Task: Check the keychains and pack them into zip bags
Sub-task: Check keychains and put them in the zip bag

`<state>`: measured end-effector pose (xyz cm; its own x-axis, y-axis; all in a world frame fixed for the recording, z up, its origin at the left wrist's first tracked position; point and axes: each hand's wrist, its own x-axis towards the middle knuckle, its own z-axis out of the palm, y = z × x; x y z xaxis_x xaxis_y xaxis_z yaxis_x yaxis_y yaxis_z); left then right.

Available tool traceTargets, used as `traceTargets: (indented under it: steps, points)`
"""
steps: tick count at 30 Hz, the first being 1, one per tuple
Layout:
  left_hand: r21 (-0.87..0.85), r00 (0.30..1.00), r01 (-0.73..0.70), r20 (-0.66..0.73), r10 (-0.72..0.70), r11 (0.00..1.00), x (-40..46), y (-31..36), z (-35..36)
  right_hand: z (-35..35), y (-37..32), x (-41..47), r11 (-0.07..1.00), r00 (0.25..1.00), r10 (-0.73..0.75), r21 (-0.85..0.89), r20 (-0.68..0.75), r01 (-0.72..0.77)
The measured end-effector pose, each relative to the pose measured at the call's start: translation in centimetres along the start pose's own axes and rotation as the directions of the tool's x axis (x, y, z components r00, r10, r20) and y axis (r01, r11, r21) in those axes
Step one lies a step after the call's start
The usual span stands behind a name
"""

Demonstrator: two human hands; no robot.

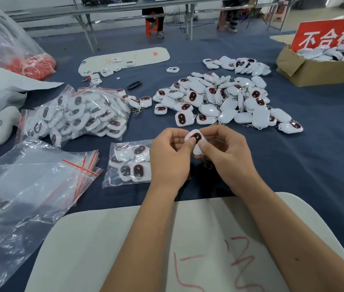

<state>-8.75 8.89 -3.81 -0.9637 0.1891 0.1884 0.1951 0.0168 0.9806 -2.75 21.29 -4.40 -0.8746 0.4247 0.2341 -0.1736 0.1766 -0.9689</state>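
Note:
A white keychain (196,138) with a black oval face ringed in red sits between both hands above the blue table. My left hand (168,159) holds it with the thumb pressed on its face. My right hand (228,154) grips its right side, and the metal clasp (208,165) hangs below. A large loose pile of keychains (219,100) lies beyond the hands. A zip bag with several keychains inside (130,163) lies just left of my left hand. Empty zip bags (32,186) with red seals are stacked at the left.
Filled zip bags (78,114) are heaped at the middle left. A cardboard box (314,68) with a red sign holds more keychains at the far right. A white board (188,239) with red marks lies under my forearms. Large plastic sacks (2,49) stand far left.

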Motion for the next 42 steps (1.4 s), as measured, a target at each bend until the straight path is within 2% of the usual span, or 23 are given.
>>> traceTargets:
  steps: [4, 8, 11, 14, 17, 23, 26, 28, 32, 34, 36, 39, 42]
  points:
    - [0.019, 0.998, -0.026, 0.058, 0.024, 0.999, 0.26, 0.24, -0.67, 0.15, -0.31, 0.02, 0.996, 0.998, 0.062, 0.062, -0.022, -0.061]
    - [0.02, 0.99, -0.007, 0.143, 0.004, 1.0, 0.12, 0.16, -0.85, 0.04, -0.55, -0.07, 0.998, 0.997, 0.056, 0.021, -0.045, -0.055]
    - [0.021, 0.987, 0.008, 0.16, -0.011, 1.0, 0.17, 0.07, -0.87, 0.01, -0.46, -0.11, 0.998, 0.997, 0.056, -0.02, -0.056, -0.057]
    - [0.022, 0.988, -0.002, 0.153, -0.002, 1.0, 0.25, -0.04, -0.97, 0.2, -0.56, -0.12, 0.997, 0.997, 0.078, 0.018, -0.024, -0.077]
    - [0.025, 0.987, 0.011, 0.161, -0.015, 1.0, 0.14, -0.01, -0.97, 0.14, -0.58, -0.06, 0.997, 0.998, 0.061, -0.049, -0.022, -0.062]
    - [0.037, 0.989, 0.0, 0.151, -0.005, 0.999, 0.16, 0.11, -0.89, 0.12, -0.47, 0.03, 0.997, 0.997, 0.071, -0.041, -0.017, -0.071]
    - [0.012, 0.997, -0.011, 0.075, 0.011, 1.0, 0.11, 0.23, -0.73, 0.2, -0.45, 0.12, 0.994, 0.995, 0.092, 0.053, 0.05, -0.094]
    - [-0.005, 1.0, -0.023, 0.015, 0.023, 1.0, 0.22, 0.27, -0.74, 0.29, -0.32, 0.09, 0.995, 0.993, 0.076, 0.054, 0.09, -0.081]
    - [0.026, 1.0, -0.006, -0.01, 0.006, 1.0, 0.29, 0.3, -0.76, 0.04, -0.14, 0.26, 0.995, 0.995, 0.092, 0.029, 0.047, -0.093]
    - [0.1, 0.997, -0.001, -0.074, 0.008, 0.995, 0.22, 0.43, -0.7, -0.04, -0.04, 0.38, 0.99, 0.992, 0.126, 0.061, 0.013, -0.126]
    - [0.299, 0.99, -0.022, -0.123, 0.061, 0.954, 0.29, 0.46, -0.87, -0.02, 0.05, 0.45, 0.985, 0.99, 0.139, 0.104, -0.01, -0.138]
    - [0.584, 0.995, -0.029, -0.058, 0.077, 0.811, 0.12, 0.72, -1.01, 0.13, 0.11, 0.38, 0.989, 0.993, 0.115, 0.102, -0.027, -0.112]
    - [0.738, 0.999, -0.024, -0.007, 0.043, 0.675, -0.25, 0.88, -0.63, 0.06, 0.18, 0.45, 0.988, 0.991, 0.114, 0.116, -0.064, -0.106]
